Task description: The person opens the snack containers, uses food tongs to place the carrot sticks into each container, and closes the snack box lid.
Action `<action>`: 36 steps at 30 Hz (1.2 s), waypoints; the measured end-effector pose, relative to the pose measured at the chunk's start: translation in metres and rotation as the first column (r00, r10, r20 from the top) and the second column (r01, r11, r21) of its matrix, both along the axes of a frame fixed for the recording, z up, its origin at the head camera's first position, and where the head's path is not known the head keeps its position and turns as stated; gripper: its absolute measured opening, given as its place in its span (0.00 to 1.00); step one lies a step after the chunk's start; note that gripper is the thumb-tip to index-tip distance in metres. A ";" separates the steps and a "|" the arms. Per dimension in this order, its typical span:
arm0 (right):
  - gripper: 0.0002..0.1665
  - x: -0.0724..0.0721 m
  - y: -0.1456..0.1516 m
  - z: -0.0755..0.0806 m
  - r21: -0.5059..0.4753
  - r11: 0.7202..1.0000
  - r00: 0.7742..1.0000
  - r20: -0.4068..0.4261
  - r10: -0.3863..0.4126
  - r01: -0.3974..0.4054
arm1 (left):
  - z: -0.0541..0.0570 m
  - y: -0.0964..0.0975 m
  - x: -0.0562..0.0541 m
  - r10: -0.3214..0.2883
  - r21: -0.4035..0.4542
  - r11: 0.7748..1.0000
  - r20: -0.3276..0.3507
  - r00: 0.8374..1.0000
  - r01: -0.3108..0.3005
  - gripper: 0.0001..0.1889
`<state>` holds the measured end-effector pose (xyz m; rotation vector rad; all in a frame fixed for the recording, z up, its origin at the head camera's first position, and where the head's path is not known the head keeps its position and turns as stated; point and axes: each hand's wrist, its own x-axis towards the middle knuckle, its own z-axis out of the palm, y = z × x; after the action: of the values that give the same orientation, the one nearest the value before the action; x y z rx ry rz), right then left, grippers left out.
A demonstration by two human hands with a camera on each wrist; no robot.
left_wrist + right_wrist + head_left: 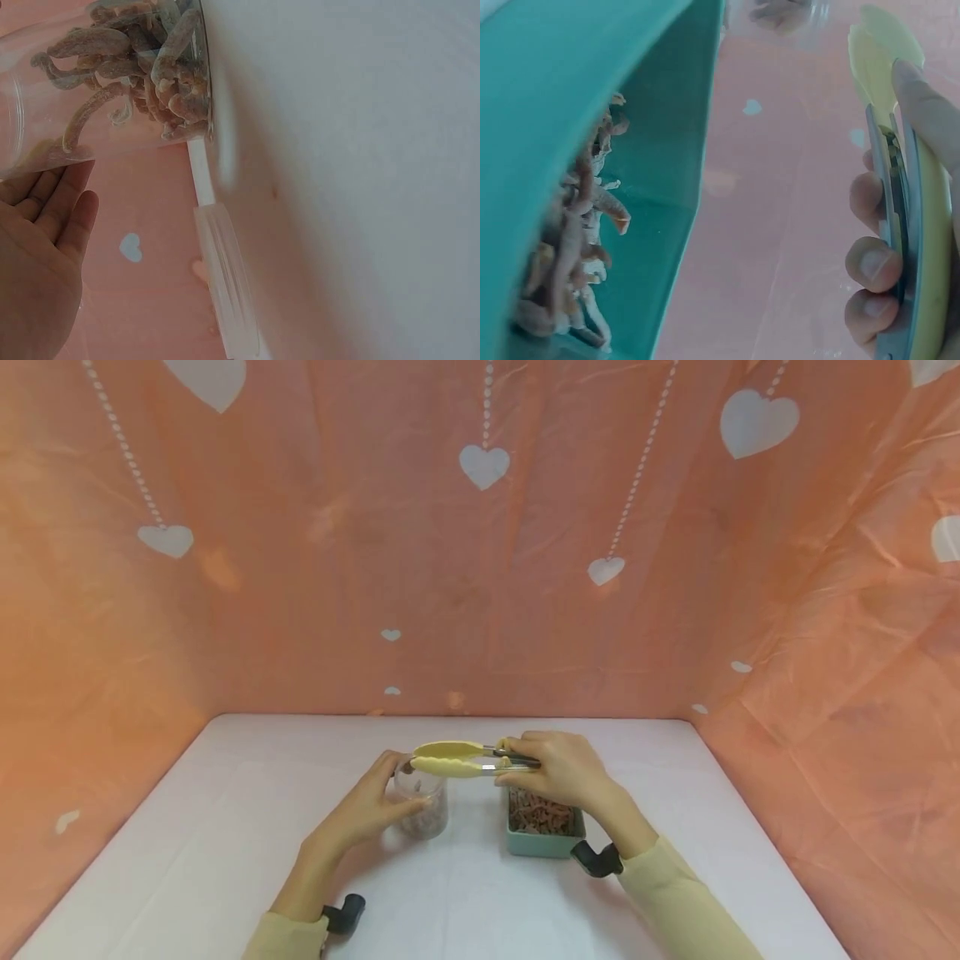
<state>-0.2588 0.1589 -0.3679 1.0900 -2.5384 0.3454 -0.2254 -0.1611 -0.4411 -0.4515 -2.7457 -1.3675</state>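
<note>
With tongs [457,768] clamped in right hand [566,768], jar [429,818] gripped by left hand [363,806], seemingly shifting pieces [109,41]. Likely calls next for aligning tongs with jar.

I'm counting two hands here, the left hand [367,810] and the right hand [566,768] — with two sleeves [686,897] and two black wrist mounts [345,914] showing. One pair of tongs [450,767], one clear jar [441,810], one green box [543,845] and one white table [225,827] are making up the singles. Brownish strips [540,814] are filling jar and box — overlapping too thickly for counting. Four dotted strings [487,402] are hanging on the orange cloth [360,585].
</note>
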 end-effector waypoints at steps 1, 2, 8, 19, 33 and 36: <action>0.30 0.001 0.003 -0.002 -0.027 1.000 1.000 -0.009 0.000 0.000 | 0.000 0.000 0.000 -0.001 -0.002 1.000 -0.004 1.000 0.001 0.35; 0.30 0.002 0.005 -0.004 -0.055 0.999 1.000 -0.018 -0.003 0.002 | 0.000 0.000 -0.001 -0.002 -0.002 1.000 -0.005 1.000 0.002 0.36; 0.29 0.009 0.024 -0.015 -0.205 0.979 0.998 -0.066 -0.008 -0.006 | -0.003 0.001 -0.003 -0.014 -0.002 1.000 -0.019 1.000 0.014 0.34; 0.30 0.016 0.056 -0.026 -0.259 0.965 0.997 -0.056 -0.061 0.045 | -0.002 0.002 0.000 -0.001 -0.003 1.000 -0.026 1.000 0.001 0.35; 0.44 0.017 0.090 -0.007 -0.100 0.953 0.922 0.300 -0.246 0.287 | 0.001 0.001 -0.001 -0.012 0.003 1.000 -0.003 1.000 0.012 0.35; 0.45 0.018 0.097 -0.003 -0.091 0.953 0.915 0.319 -0.247 0.289 | 0.001 0.000 -0.001 -0.014 0.005 1.000 0.005 1.000 0.014 0.35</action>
<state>-0.2410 0.2557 -0.3713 0.6650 -2.8363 0.6445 -0.2259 -0.1607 -0.4402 -0.4691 -2.7476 -1.3798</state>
